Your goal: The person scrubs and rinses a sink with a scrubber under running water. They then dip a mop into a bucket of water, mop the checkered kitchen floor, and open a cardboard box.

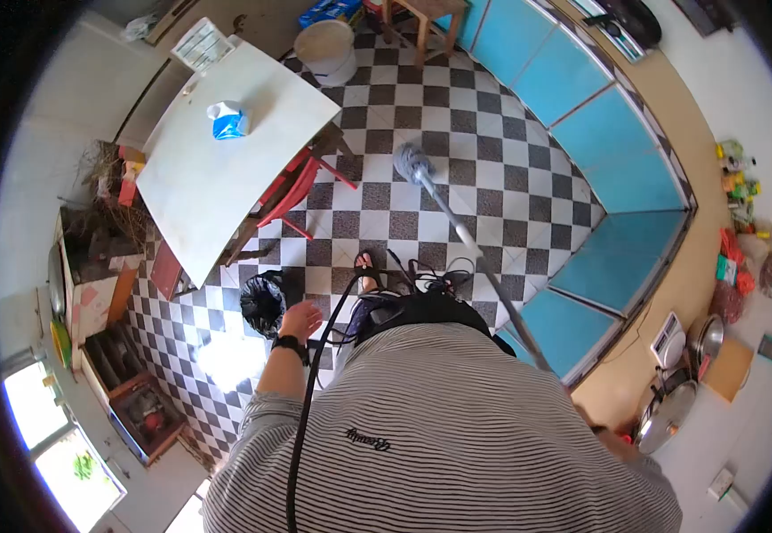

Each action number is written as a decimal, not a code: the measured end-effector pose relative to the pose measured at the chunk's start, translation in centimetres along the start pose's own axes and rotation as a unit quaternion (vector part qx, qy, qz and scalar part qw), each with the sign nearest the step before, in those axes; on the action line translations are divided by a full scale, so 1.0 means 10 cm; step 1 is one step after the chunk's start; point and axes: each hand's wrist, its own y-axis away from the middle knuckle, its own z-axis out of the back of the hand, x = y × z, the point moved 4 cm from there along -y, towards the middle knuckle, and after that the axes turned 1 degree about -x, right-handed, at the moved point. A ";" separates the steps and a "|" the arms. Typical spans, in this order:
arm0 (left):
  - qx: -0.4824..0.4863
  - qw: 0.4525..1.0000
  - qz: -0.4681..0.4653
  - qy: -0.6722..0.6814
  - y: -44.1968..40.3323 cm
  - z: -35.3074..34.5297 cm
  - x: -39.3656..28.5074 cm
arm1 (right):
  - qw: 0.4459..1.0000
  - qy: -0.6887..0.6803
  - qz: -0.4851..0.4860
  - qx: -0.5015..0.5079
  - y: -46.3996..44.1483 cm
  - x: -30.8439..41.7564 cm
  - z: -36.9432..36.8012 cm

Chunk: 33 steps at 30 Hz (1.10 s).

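A long-handled mop (464,233) with a fluffy grey head (413,163) slants across the chequered floor. Its handle runs back to my right side and passes out of sight behind my striped shirt. My right hand (585,416) is mostly hidden there, at the handle's upper end; the tilted mop appears held by it, though the fingers do not show. Empty, with fingers apart, my left hand (301,320) hangs at my left side, a dark band on its wrist. Nearest to it is a bin lined with a black bag (264,302).
A white table (226,173) bearing a blue tissue pack (229,123) stands ahead left, with a red chair (295,194) against it. A white bucket (326,55) and wooden stool (424,22) are farther off. Blue cabinets (617,160) line the right. A black cord hangs before me.
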 end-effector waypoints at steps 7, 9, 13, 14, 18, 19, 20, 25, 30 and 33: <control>-0.148 0.983 0.025 0.109 0.23 1.01 0.54 | 0.989 0.053 0.121 -0.065 -2.28 2.59 1.24; -0.127 0.976 0.046 0.170 0.22 1.24 0.76 | 0.985 0.032 0.155 -0.068 -2.65 3.62 1.45; -0.147 0.973 0.006 0.179 0.63 1.20 0.74 | 0.998 0.008 0.056 0.025 -2.36 4.69 1.58; -0.153 0.977 0.009 0.149 0.77 1.11 0.71 | 0.998 0.001 0.063 0.010 -2.25 4.66 1.62; -0.149 0.977 0.037 0.147 0.89 0.77 0.68 | 0.991 0.033 0.122 -0.048 -2.27 3.64 1.44; -0.136 0.985 0.051 0.097 0.68 0.86 0.73 | 0.992 0.003 0.121 -0.041 -1.98 3.42 1.45; -0.088 0.992 0.056 0.073 0.45 0.96 0.75 | 0.996 0.011 0.082 -0.020 -1.73 3.19 1.45; 0.055 0.998 0.025 0.001 -0.64 0.59 0.39 | 0.985 -0.171 -0.007 -0.001 -0.50 1.68 1.45; 0.064 0.996 -0.047 -0.044 -0.31 -0.98 -0.46 | 0.958 -0.202 -0.196 -0.044 0.77 0.43 1.41; 0.080 0.992 -0.055 -0.078 -0.25 -1.41 -0.55 | 0.968 -0.148 -0.201 -0.023 1.21 0.14 1.40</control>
